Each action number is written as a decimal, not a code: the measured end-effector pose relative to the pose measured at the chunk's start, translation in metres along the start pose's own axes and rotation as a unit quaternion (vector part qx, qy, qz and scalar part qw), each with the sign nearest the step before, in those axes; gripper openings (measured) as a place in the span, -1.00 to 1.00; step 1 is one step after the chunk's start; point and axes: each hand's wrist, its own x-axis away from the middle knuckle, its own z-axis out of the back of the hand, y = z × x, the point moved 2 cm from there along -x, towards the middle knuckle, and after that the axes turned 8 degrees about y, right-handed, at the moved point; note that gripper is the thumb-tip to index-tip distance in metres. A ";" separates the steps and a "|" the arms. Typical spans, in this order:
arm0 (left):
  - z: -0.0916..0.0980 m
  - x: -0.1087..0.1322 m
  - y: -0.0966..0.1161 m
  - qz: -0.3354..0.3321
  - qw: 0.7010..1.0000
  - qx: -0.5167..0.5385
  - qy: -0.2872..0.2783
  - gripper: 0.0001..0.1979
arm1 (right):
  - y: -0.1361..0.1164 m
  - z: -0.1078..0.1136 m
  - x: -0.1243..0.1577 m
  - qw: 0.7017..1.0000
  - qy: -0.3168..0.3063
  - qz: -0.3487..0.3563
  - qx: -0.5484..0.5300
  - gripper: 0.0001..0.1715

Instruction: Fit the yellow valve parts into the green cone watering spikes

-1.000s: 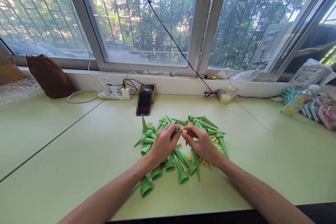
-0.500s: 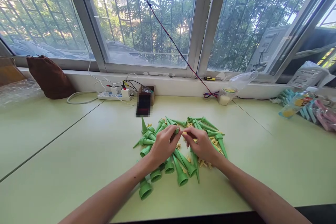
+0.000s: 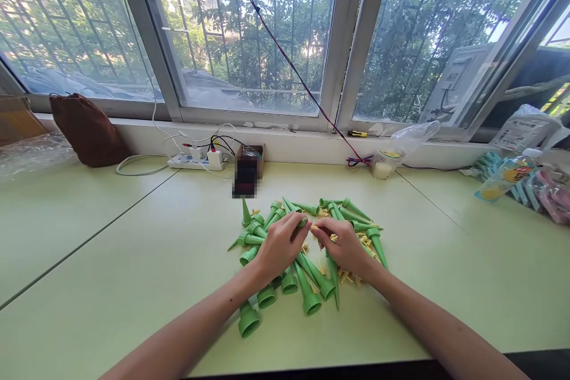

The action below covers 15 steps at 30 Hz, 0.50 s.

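Observation:
My left hand (image 3: 279, 244) is closed around a green plastic watering spike (image 3: 303, 223); only a small part of it shows between thumb and forefinger. Close beside it, my right hand (image 3: 345, 244) pinches a small yellow plastic piece (image 3: 314, 227) at the fingertips, mostly covered by the fingers. The two hands nearly meet above a pile of green cone-shaped spikes (image 3: 309, 294) with wide threaded collars. More small yellow pieces (image 3: 350, 278) lie loose among the spikes, mainly under and beside my right hand. One spike (image 3: 246, 214) stands upright at the pile's back left.
Along the back of the pale green table (image 3: 133, 255) are a brown drawstring bag (image 3: 89, 133), a power strip (image 3: 196, 160), a small box (image 3: 258, 160) and a cup in a plastic bag (image 3: 383, 163). A bottle (image 3: 507, 175) lies at right. Windows rise behind.
The view has shifted very slightly, moving everything a little to the right in the picture. Both hands keep nearly the same pose, fingertips close together.

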 end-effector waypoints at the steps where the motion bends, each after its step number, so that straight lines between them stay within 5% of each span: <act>1: 0.000 0.000 0.000 0.001 1.000 0.001 -0.002 -0.87 | 0.000 0.000 0.000 1.000 0.000 -0.001 0.000 -0.73; 6: 0.001 -0.001 0.001 0.001 1.000 0.000 -0.005 -0.88 | 0.000 -0.001 0.001 1.000 0.014 0.000 -0.013 -0.88; 15: 0.000 0.000 -0.001 0.001 1.000 -0.007 -0.013 -0.87 | 0.001 -0.002 0.000 1.000 0.010 -0.002 -0.007 -0.82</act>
